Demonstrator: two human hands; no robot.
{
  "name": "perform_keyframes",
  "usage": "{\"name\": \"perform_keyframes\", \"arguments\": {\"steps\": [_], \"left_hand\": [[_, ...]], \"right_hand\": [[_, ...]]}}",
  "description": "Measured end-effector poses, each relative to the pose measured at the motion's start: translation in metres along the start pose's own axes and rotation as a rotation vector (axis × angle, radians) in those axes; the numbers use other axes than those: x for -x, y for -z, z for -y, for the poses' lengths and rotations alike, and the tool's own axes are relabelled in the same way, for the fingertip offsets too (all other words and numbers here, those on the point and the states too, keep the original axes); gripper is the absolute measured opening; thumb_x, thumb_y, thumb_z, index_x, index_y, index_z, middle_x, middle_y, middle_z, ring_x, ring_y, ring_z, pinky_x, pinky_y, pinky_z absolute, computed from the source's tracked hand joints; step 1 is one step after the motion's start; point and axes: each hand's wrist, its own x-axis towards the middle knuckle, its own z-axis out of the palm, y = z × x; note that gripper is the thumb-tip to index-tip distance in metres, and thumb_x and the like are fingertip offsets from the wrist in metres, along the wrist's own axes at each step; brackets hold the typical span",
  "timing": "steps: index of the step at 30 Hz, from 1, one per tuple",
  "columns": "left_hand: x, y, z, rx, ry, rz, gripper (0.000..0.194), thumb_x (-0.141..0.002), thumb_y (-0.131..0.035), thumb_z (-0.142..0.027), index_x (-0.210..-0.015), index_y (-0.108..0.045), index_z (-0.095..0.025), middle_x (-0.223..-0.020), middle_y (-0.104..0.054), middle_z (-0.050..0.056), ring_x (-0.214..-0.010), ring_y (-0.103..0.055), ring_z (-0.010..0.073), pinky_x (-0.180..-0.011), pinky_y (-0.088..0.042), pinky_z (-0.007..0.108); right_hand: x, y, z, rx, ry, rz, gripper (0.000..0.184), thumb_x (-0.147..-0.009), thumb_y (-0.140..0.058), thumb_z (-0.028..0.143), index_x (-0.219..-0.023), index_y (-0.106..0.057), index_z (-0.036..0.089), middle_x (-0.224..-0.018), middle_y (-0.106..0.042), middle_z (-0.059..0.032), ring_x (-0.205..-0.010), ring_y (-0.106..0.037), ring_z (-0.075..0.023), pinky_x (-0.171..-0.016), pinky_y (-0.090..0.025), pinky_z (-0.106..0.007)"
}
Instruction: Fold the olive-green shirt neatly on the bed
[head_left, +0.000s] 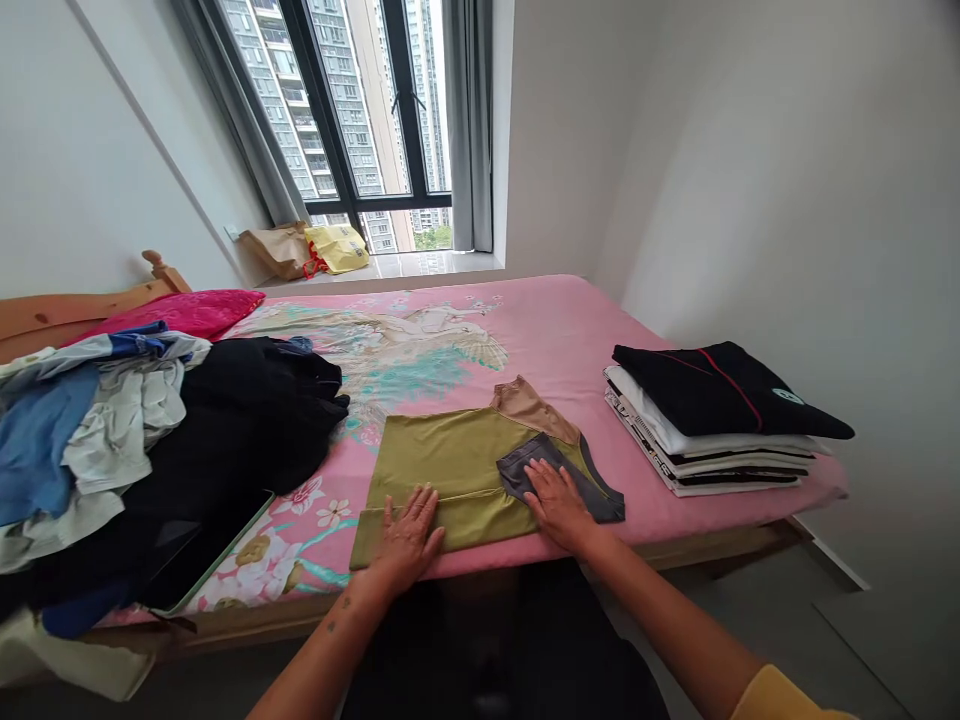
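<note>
Yellow right sleeve [780, 695], black legwear [577, 640], bare hands [409, 530] [556, 500], small dark marks [346, 602] on left forearm [319, 648]

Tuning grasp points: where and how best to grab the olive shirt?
Probably the straight hem of the olive shirt, pinched from the person's left: that edge lies flat and exposed on the pink sheet. The left hand rests near it; the right hand lies on the grey sleeve, likely a poorer grip.

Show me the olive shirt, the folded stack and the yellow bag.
Olive shirt [459, 455], head view: middle of its body.
Folded stack [712, 405], head view: its black top layer.
Yellow bag [339, 248], head view: middle of its front.
</note>
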Motion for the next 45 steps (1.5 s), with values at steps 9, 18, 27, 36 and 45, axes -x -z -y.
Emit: {"name": "perform_keyframes", "arguments": {"steps": [9,18,27,36,45], "left_hand": [[-0.047,-0.018,-0.016,0.056,-0.065,0.011,0.054,-0.090,-0.032,-0.046,-0.141,-0.029,-0.027,-0.149,-0.028,0.005,-0.138,-0.022,0.0217,-0.111,-0.009,0.053],[-0.092,-0.019,0.028,0.044,0.129,0.067,0.064,-0.086,-0.030,-0.058,-0.143,-0.023,-0.028,-0.152,-0.018,0.004,-0.140,-0.015,0.0254,-0.109,-0.002,0.059],[-0.150,-0.011,0.096,0.043,0.294,0.145,0.063,-0.088,-0.028,-0.055,-0.143,-0.023,-0.025,-0.153,-0.014,0.005,-0.141,-0.010,0.0234,-0.108,-0.002,0.058],[-0.203,-0.024,0.160,0.015,0.234,0.084,0.049,-0.088,-0.035,-0.031,-0.136,-0.040,-0.025,-0.147,-0.032,0.004,-0.137,-0.022,0.0226,-0.110,-0.020,0.046],[-0.235,0.001,0.179,0.090,0.110,0.259,0.041,-0.072,-0.046,-0.017,-0.111,-0.059,-0.022,-0.111,-0.061,0.006,-0.106,-0.055,0.0191,-0.091,-0.040,0.027]], "right_hand": [[-0.051,-0.016,-0.020,0.003,-0.168,0.047,0.068,-0.089,-0.030,0.051,-0.142,-0.028,0.009,-0.150,-0.021,-0.0130,-0.139,-0.013,-0.0245,-0.112,-0.009,-0.046],[-0.068,-0.030,-0.036,0.099,-0.104,0.053,0.092,-0.076,-0.031,0.075,-0.143,-0.025,0.013,-0.151,-0.014,-0.0159,-0.139,-0.003,-0.0308,-0.108,0.005,-0.056],[-0.097,-0.035,-0.047,0.156,-0.060,-0.020,0.069,-0.086,-0.030,0.060,-0.140,-0.032,0.018,-0.148,-0.027,-0.0108,-0.138,-0.015,-0.0267,-0.108,0.008,-0.056],[-0.189,-0.020,-0.077,0.120,-0.142,-0.047,0.058,-0.086,-0.042,0.041,-0.138,-0.034,0.017,-0.147,-0.027,-0.0116,-0.137,-0.015,-0.0279,-0.108,-0.011,-0.054],[-0.290,-0.007,-0.111,-0.450,-0.568,0.092,0.087,-0.047,-0.076,0.025,-0.127,-0.043,0.023,-0.129,-0.050,-0.0111,-0.122,-0.040,-0.0337,-0.100,-0.029,-0.049]]}}
